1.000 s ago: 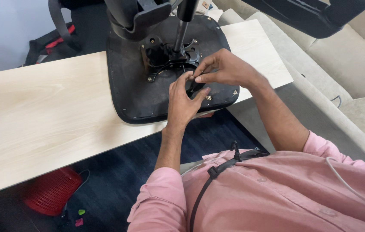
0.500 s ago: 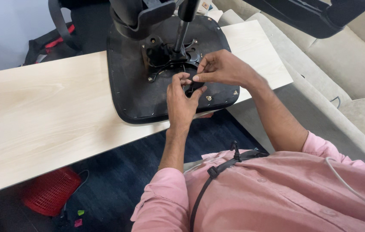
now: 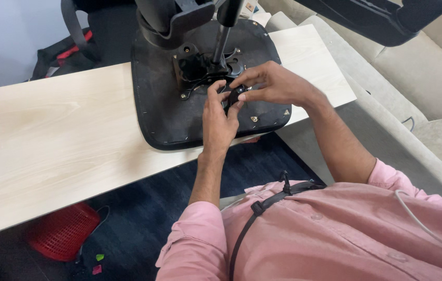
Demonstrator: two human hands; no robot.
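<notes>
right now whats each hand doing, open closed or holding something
Left hand: fingers curled, touching a small black part on the upturned chair seat.
Right hand: fingertips pinched on the same small black part.

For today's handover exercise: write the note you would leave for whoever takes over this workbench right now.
Left hand and right hand both pinch a small black part over the upturned black chair seat. The seat lies on the pale wooden table, its metal mounting plate and gas column facing up. Done: some screws show around the plate. Left: the small part is in hand, not seated.
</notes>
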